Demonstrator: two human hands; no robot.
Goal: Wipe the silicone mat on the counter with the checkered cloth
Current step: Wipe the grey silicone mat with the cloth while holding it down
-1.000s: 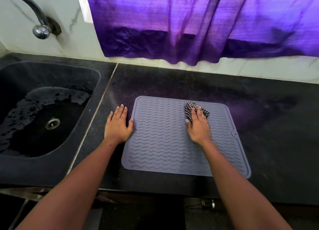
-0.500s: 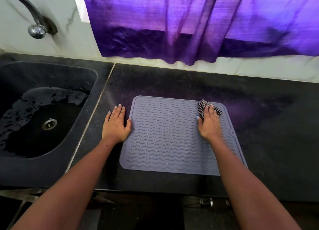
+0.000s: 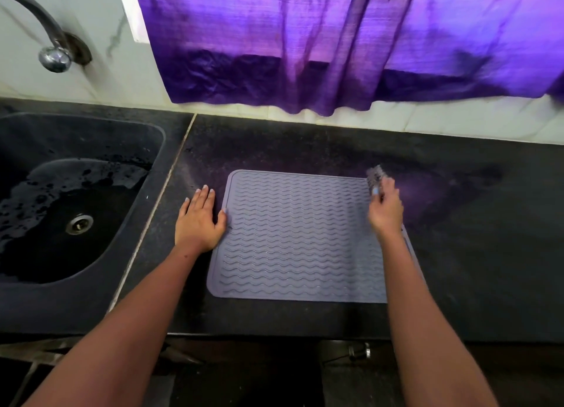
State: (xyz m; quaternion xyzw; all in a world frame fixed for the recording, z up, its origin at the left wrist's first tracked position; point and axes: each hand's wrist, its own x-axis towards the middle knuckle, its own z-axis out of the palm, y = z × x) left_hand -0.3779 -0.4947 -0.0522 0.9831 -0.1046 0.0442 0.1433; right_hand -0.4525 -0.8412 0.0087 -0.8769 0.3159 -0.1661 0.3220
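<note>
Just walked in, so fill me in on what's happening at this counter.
A person is wiping a grey silicone mat on the black counter. The right hand holds the checkered cloth at the mat's far right corner, blurred. The left hand lies flat at the mat's left edge, beside the sink.

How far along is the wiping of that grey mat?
Midway, by the look of it. The right hand holds the bunched checkered cloth at the far right corner of the silicone mat, blurred as if mid-stroke. The left hand lies flat on the counter against the mat's left edge, steadying it. Nothing shows which parts are already clean; the near rows may remain.
</note>
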